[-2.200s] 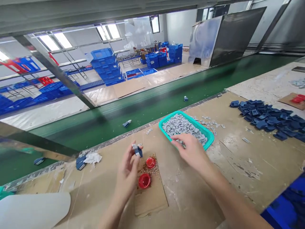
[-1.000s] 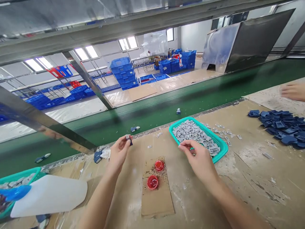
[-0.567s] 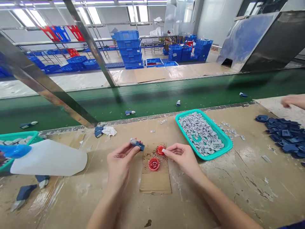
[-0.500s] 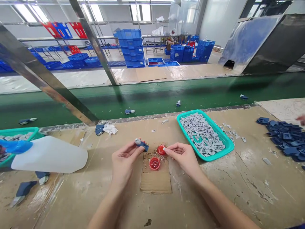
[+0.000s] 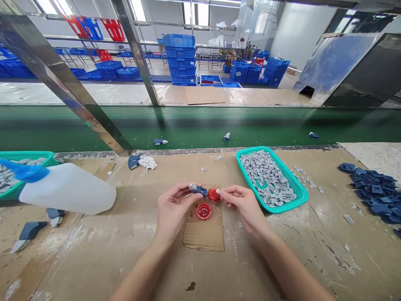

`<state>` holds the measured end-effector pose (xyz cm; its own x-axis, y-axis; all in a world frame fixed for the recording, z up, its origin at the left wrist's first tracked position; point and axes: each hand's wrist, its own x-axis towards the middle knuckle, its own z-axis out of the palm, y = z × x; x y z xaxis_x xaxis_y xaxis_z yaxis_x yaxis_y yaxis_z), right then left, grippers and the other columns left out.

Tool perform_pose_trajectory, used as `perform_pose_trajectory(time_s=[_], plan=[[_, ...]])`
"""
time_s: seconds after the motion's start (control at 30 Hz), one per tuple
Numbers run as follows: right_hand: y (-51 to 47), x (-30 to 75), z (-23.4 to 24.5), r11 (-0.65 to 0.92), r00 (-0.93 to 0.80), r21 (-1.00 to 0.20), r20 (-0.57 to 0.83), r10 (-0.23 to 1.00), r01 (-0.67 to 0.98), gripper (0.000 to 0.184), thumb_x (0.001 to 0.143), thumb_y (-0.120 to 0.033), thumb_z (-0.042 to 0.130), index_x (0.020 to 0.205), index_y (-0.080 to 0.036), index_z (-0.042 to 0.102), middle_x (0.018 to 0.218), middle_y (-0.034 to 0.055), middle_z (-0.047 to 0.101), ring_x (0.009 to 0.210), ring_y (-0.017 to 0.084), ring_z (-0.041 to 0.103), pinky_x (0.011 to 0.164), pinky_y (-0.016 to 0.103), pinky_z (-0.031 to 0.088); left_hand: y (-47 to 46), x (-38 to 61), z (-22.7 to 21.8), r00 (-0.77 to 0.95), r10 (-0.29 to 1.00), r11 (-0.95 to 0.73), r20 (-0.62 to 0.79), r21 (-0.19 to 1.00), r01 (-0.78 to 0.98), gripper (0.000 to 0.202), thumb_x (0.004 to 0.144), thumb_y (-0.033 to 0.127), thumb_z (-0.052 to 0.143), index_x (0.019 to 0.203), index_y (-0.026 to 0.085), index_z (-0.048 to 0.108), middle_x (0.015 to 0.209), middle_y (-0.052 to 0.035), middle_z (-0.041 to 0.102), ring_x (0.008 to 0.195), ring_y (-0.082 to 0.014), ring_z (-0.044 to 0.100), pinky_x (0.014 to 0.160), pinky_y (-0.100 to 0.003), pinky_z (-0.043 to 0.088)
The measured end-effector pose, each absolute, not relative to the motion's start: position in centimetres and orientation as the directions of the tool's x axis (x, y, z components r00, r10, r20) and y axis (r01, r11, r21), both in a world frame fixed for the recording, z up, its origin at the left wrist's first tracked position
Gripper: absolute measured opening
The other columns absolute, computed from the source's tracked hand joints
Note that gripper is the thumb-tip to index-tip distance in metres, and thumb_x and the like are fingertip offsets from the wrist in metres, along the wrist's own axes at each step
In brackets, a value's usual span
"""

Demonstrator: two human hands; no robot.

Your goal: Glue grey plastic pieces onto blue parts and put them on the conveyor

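My left hand (image 5: 177, 205) is closed around a dark blue plastic part with a grey end piece (image 5: 198, 190), held over a strip of cardboard (image 5: 203, 238). The part's blue end is close to the farther of two small red cups (image 5: 213, 194). Between thumb and fingertips, my right hand (image 5: 239, 203) pinches a small light-grey plastic piece (image 5: 218, 191) at that cup's right edge. The nearer red cup (image 5: 204, 211) holds glossy red liquid. Brownish specks surround both cups on the cardboard.
A green basket (image 5: 302, 194) of small grey pieces stands right, with dark blue parts (image 5: 374, 190) heaped beyond. A white squeeze bottle (image 5: 72, 188) lies left, before another green basket (image 5: 46, 156). Across the back runs a green conveyor belt (image 5: 194, 125) carrying several blue parts.
My left hand has moved right with the blue part, closer to the farther red cup. My right hand stays by that cup. Parts on the belt have shifted left, and the view has turned slightly.
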<state>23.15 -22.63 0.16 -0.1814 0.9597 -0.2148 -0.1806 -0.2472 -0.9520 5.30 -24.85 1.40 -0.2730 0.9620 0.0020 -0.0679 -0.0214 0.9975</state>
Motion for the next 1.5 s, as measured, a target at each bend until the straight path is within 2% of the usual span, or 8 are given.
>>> perform_pose_trajectory(time_s=[0.23, 0.73, 0.97, 1.07, 1.13, 1.27, 1.33, 1.5], plan=[[-23.3, 23.2, 1.3, -0.306, -0.286, -0.910, -0.225, 0.931, -0.281, 0.024, 0.067, -0.037, 0.079, 0.074, -0.017, 0.067, 0.068, -0.0002, 0.063, 0.059, 0.010, 0.047, 0.055, 0.021, 0.036, -25.1, 6.1, 1.0, -0.206, 0.977, 0.029, -0.052, 0.993, -0.115, 0.028, 0.060, 0.022, 0.079, 0.086, 0.014, 0.070, 0.090, -0.0089, 0.074, 0.084, -0.0248, 0.070, 0.084, -0.037, 0.057], [-23.4, 23.3, 1.3, -0.372, -0.432, -0.919, -0.286, 0.855, -0.130, 0.037, 0.066, -0.043, 0.078, 0.079, -0.019, 0.054, 0.058, -0.0044, 0.058, 0.051, 0.009, 0.045, 0.044, 0.018, 0.031, -25.9, 6.4, 1.3, -0.104, 0.993, 0.053, -0.062, 0.995, -0.088, 0.024, 0.058, 0.018, 0.080, 0.082, 0.019, 0.075, 0.086, -0.0055, 0.075, 0.080, -0.0258, 0.070, 0.072, -0.036, 0.060], [-23.7, 23.7, 3.0, -0.287, -0.470, -0.951, -0.201, 0.860, -0.117, 0.033, 0.073, -0.048, 0.070, 0.081, -0.019, 0.057, 0.067, -0.0016, 0.061, 0.057, 0.011, 0.053, 0.048, 0.020, 0.039, -25.6, 6.8, 1.2, 0.045, 0.997, 0.073, -0.068, 0.990, -0.119, 0.047, 0.066, 0.023, 0.076, 0.112, 0.018, 0.066, 0.111, -0.0098, 0.068, 0.101, -0.0280, 0.064, 0.092, -0.042, 0.052], [-22.8, 26.3, 3.6, -0.112, -0.451, -0.993, -0.115, 0.885, 0.034, 0.028, 0.087, -0.046, 0.053, 0.088, -0.020, 0.064, 0.078, 0.0022, 0.067, 0.064, 0.013, 0.058, 0.057, 0.024, 0.044, -25.1, 6.6, 1.4, 0.090, 0.996, -0.005, 0.003, 1.000, 0.018, 0.050, 0.076, 0.028, 0.068, 0.124, 0.020, 0.058, 0.119, -0.0100, 0.064, 0.110, -0.0254, 0.060, 0.097, -0.039, 0.047], [-22.0, 28.9, 3.3, 0.033, -0.237, -0.961, -0.035, 0.971, 0.276, 0.024, 0.090, -0.038, 0.049, 0.097, -0.022, 0.066, 0.088, 0.0033, 0.069, 0.073, 0.017, 0.061, 0.065, 0.028, 0.045, -24.1, 5.8, 1.6, 0.084, 0.995, -0.075, 0.060, 0.980, 0.186, 0.051, 0.083, 0.030, 0.060, 0.132, 0.022, 0.050, 0.121, -0.0089, 0.062, 0.117, -0.0226, 0.054, 0.103, -0.037, 0.039], [-20.3, 32.7, 1.3, -0.030, 0.112, -0.569, 0.110, 0.988, 0.822, 0.020, 0.083, -0.025, 0.059, 0.099, -0.021, 0.071, 0.092, 0.0095, 0.067, 0.087, 0.027, 0.058, 0.071, 0.035, 0.042, -19.3, 2.6, 1.6, 0.039, 0.979, -0.191, 0.201, 0.830, 0.524, 0.050, 0.089, 0.032, 0.047, 0.137, 0.021, 0.041, 0.124, -0.0091, 0.059, 0.121, -0.0217, 0.049, 0.107, -0.039, 0.031], [-19.8, 33.2, 0.4, -0.038, 0.100, -0.479, 0.104, 0.990, 0.877, 0.019, 0.081, -0.026, 0.062, 0.096, -0.021, 0.073, 0.086, 0.0103, 0.068, 0.089, 0.030, 0.055, 0.069, 0.035, 0.041, -15.7, 0.5, 1.4, -0.003, 0.966, -0.187, 0.258, 0.706, 0.683, 0.050, 0.089, 0.030, 0.042, 0.138, 0.021, 0.039, 0.123, -0.0101, 0.060, 0.117, -0.0237, 0.053, 0.103, -0.040, 0.035], [-19.2, 32.3, -0.2, -0.050, 0.094, -0.492, 0.065, 0.993, 0.869, 0.011, 0.080, -0.027, 0.065, 0.081, -0.024, 0.076, 0.070, 0.0086, 0.066, 0.082, 0.028, 0.055, 0.060, 0.031, 0.037, -6.9, -2.8, 1.1, -0.038, 0.965, -0.070, 0.260, 0.393, 0.917, 0.058, 0.085, 0.021, 0.041, 0.142, 0.016, 0.031, 0.119, -0.0159, 0.062, 0.111, -0.0301, 0.057, 0.093, -0.043, 0.042]])
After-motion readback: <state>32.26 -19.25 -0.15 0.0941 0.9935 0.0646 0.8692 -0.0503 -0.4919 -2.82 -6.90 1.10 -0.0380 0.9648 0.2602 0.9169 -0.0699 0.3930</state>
